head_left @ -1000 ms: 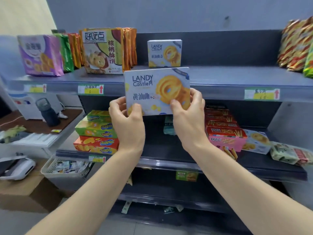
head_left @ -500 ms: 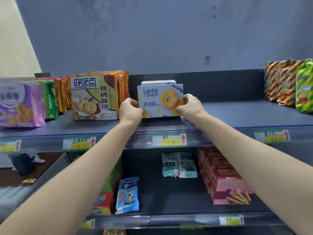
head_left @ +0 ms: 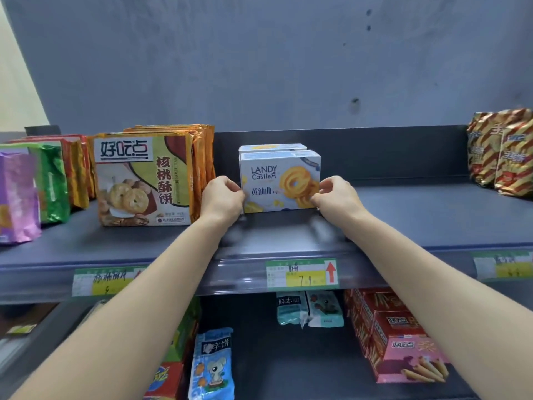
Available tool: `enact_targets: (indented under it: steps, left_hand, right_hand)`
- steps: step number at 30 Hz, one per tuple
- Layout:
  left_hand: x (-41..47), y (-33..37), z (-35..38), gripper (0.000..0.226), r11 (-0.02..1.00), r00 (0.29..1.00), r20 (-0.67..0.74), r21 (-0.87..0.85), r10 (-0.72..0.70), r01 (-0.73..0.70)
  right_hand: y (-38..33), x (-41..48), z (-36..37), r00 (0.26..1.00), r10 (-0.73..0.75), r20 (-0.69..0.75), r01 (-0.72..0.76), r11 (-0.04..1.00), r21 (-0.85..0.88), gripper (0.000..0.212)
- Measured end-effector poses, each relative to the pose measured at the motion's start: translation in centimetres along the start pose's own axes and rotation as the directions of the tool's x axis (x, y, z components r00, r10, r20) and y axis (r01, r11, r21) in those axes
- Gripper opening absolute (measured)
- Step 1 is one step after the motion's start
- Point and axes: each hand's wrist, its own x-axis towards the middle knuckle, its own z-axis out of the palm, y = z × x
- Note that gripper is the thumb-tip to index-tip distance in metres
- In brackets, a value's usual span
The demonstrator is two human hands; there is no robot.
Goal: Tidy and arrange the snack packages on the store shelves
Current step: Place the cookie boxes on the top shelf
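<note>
A light blue LANDY Castle cookie box [head_left: 274,180] stands upright on the top shelf [head_left: 403,220], directly in front of a second identical box [head_left: 272,147]. My left hand [head_left: 220,199] grips the front box's lower left edge with curled fingers. At the lower right edge, my right hand [head_left: 337,197] pinches the box between thumb and fingers. The front of the box faces me and its base rests on the shelf.
Walnut cookie packs [head_left: 141,180] stand just left of the box, then green [head_left: 52,180] and purple packs [head_left: 17,197]. Striped bags [head_left: 501,151] stand at the far right. Below are red stick-biscuit boxes [head_left: 398,342], teal packs [head_left: 308,307] and a blue koala pack [head_left: 212,362].
Both hands lifted the box from in front of the shelf edge onto the top shelf and set it in front of the other box. My view rose with it.
</note>
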Motion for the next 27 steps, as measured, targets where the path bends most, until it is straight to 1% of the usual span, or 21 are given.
enact_targets:
  steps: [2, 5, 8, 10, 24, 26, 27]
  left_hand:
    - [-0.2, 0.0, 0.0, 0.014, 1.0, 1.0, 0.003, 0.012, 0.013, -0.013]
    - [-0.6, 0.1, -0.1, 0.004, 0.999, 0.999, 0.001, 0.016, 0.036, -0.036]
    - [-0.9, 0.4, -0.2, 0.02, 0.998, 0.999, 0.015, 0.046, 0.048, -0.049]
    - [-1.0, 0.5, -0.2, 0.024, 0.997, 0.999, 0.016, 0.058, 0.049, -0.05]
    - [-1.6, 0.7, -0.4, 0.028, 0.998, 0.998, 0.054, 0.053, 0.042, -0.044]
    - [-1.8, 1.0, -0.5, 0.028, 0.996, 0.998, 0.041, 0.062, 0.056, -0.059]
    - [-1.9, 1.2, -0.6, 0.028, 0.995, 0.997, 0.008, 0.067, 0.079, -0.08]
  right_hand:
    - [-0.1, -0.1, 0.0, 1.0, -0.023, 0.013, 0.024, 0.998, -0.051, 0.033]
    - [-0.3, -0.5, 0.1, 0.997, -0.043, 0.06, 0.047, 0.997, -0.061, 0.031]
    - [-0.5, -0.7, 0.1, 0.993, -0.067, 0.094, 0.072, 0.996, -0.053, 0.028]
    - [-0.6, -0.9, 0.1, 0.992, -0.075, 0.1, 0.08, 0.995, -0.051, 0.027]
    - [-0.6, -1.3, -0.1, 0.988, -0.087, 0.125, 0.092, 0.995, -0.036, 0.029]
    - [-0.7, -1.4, 0.0, 0.988, -0.097, 0.116, 0.104, 0.993, -0.054, 0.028]
    - [-0.9, -1.4, -0.1, 0.99, -0.11, 0.094, 0.116, 0.991, -0.067, 0.027]
